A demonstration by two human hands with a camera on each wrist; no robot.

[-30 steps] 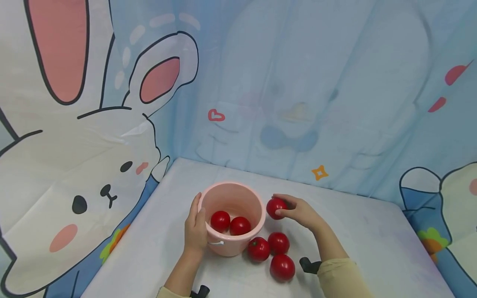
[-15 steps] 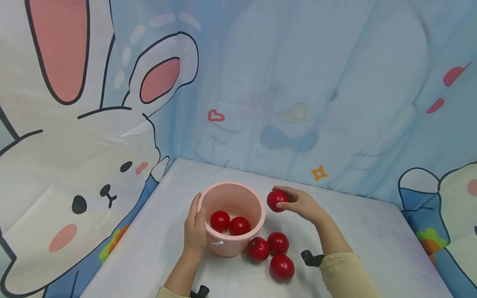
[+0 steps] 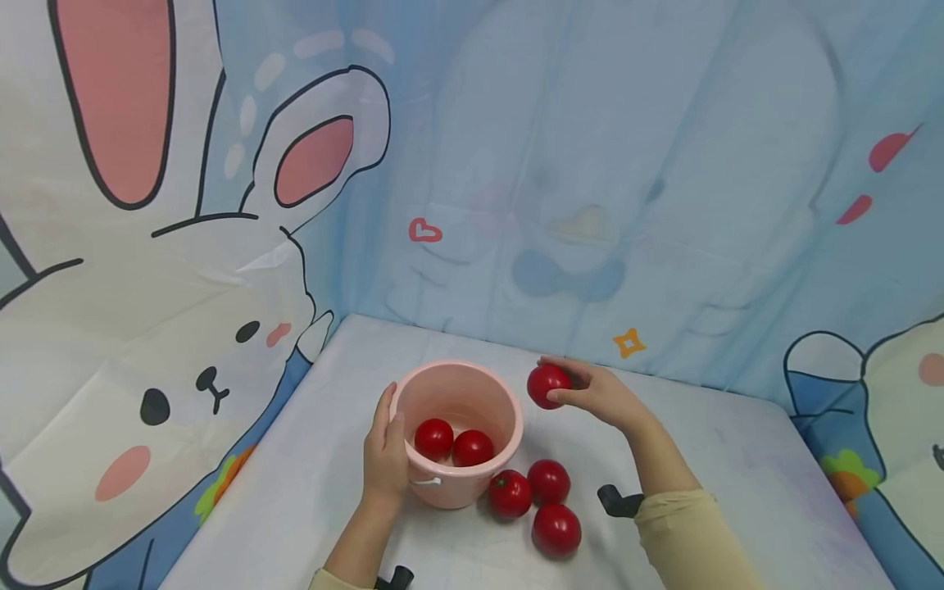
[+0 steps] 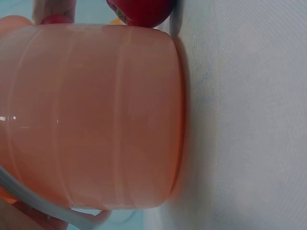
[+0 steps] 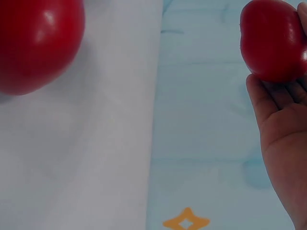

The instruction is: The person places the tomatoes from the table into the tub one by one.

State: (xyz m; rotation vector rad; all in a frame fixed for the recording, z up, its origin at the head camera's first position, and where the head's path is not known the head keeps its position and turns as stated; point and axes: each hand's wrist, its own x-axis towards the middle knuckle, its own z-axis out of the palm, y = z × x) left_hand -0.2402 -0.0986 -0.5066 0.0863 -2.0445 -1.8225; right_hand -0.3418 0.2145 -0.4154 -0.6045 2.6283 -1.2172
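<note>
A pink bucket [image 3: 450, 492] stands upright on the table with two tomatoes [image 3: 433, 439] inside. My left hand [image 3: 386, 463] holds its left side, thumb at the rim and fingers along the outer wall; in the left wrist view some of those fingers [image 4: 33, 218] show beside the pale handle [image 4: 43, 203]. To the right of the bucket, my right hand [image 3: 601, 400] grips another tomato [image 3: 547, 386] between thumb and fingers, raised above the table. The right wrist view shows this held tomato [image 5: 271, 40] over the fingers, with part of the palm below.
Three more tomatoes [image 3: 556, 530] lie clustered by the bucket's lower right side, one with a green stem spot. The white table [image 3: 701, 442] ends at a blue cartoon-printed curtain [image 3: 472, 270] behind. Black wrist mounts [image 3: 618, 501] stick out from both sleeves.
My right hand has lifted the tomato higher and slightly away from me, to the right of the bucket's rim. The left hand and bucket have stayed put.
</note>
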